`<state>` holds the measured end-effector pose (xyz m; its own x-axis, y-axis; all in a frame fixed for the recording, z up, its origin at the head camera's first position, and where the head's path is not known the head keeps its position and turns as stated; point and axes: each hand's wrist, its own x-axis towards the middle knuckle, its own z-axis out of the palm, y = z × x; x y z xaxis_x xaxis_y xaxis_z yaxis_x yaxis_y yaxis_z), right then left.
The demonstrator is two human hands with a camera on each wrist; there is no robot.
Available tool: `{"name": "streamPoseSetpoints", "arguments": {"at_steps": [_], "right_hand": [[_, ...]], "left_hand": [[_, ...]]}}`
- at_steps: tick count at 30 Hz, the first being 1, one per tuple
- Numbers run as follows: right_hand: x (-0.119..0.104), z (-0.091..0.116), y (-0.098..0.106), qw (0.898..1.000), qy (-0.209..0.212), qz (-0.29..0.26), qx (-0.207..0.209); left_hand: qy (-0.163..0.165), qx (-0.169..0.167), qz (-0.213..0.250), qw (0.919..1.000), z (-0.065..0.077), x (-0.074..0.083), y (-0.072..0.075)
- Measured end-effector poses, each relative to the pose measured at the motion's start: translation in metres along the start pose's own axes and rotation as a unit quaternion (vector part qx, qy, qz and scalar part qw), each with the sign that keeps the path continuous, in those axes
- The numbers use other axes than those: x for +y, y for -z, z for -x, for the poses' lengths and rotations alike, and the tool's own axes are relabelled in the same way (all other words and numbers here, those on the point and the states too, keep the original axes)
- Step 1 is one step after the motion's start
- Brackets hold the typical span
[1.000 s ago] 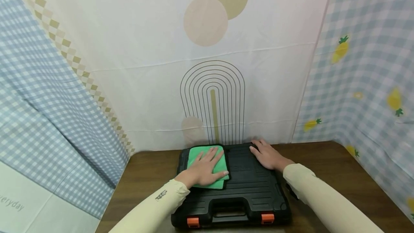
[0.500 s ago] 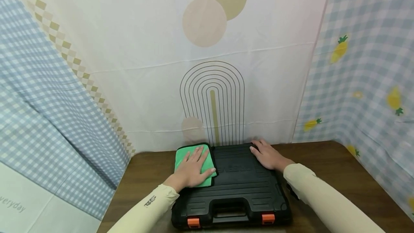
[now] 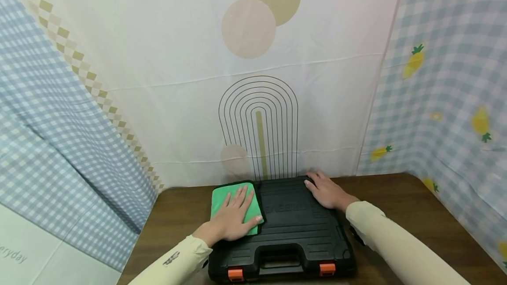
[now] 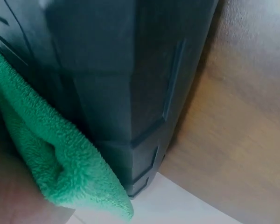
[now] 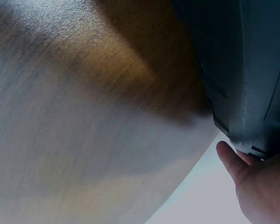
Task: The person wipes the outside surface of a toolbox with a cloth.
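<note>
A black plastic tool case (image 3: 301, 223) lies flat on the table, with its moulded handle and orange latches (image 3: 235, 275) toward me. My left hand (image 3: 231, 218) lies spread, palm down, on a folded green microfibre cloth (image 3: 220, 195) with dark edging, over the case's left half. The cloth's fuzzy edge (image 4: 79, 163) hangs at the case's left side in the left wrist view. At the far right corner of the case rests my right hand (image 3: 325, 191), fingers reaching over the edge; in the right wrist view its fingers (image 5: 231, 161) are at the corner.
Brown wood of the table (image 3: 380, 197) shows on both sides of the case. Close behind stands a pale fabric backdrop (image 3: 190, 122) with arch lines. Checked curtains (image 3: 435, 113) hang at the left and right.
My left hand and the cloth have slid left across the case, then a little toward me. The right hand and the case stay in place.
</note>
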<state>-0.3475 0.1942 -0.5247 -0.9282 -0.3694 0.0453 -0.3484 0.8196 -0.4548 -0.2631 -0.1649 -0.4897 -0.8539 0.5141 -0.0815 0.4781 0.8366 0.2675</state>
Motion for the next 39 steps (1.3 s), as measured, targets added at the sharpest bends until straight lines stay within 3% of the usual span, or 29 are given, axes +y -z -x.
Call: {"name": "streamPoseSetpoints", "arguments": {"at_steps": [8,14,18,24,30,35,39], "right_hand": [[-0.002,0.001,0.002,1.0,-0.007,-0.008,-0.004],[-0.004,0.002,0.005,1.0,-0.006,-0.003,0.0],[-0.005,0.002,0.005,1.0,-0.003,-0.001,-0.001],[-0.004,0.002,0.004,1.0,-0.003,0.001,-0.002],[-0.005,0.002,0.004,1.0,-0.003,0.001,-0.001],[-0.003,0.002,0.003,1.0,0.002,0.004,0.002],[-0.002,0.002,0.003,1.0,0.003,0.004,0.003]], "left_hand": [[-0.007,-0.041,0.007,0.9991,0.034,0.02,0.007],[-0.028,-0.062,0.022,0.9974,0.061,0.035,0.004],[-0.049,-0.078,0.032,0.9952,0.071,0.038,0.004],[-0.084,-0.076,-0.017,0.9934,0.072,0.034,0.003],[-0.093,-0.07,-0.015,0.9931,0.073,0.034,0.002],[-0.067,-0.076,0.046,0.9938,0.067,0.04,-0.001],[-0.059,-0.072,0.101,0.9905,0.056,0.055,-0.006]]}}
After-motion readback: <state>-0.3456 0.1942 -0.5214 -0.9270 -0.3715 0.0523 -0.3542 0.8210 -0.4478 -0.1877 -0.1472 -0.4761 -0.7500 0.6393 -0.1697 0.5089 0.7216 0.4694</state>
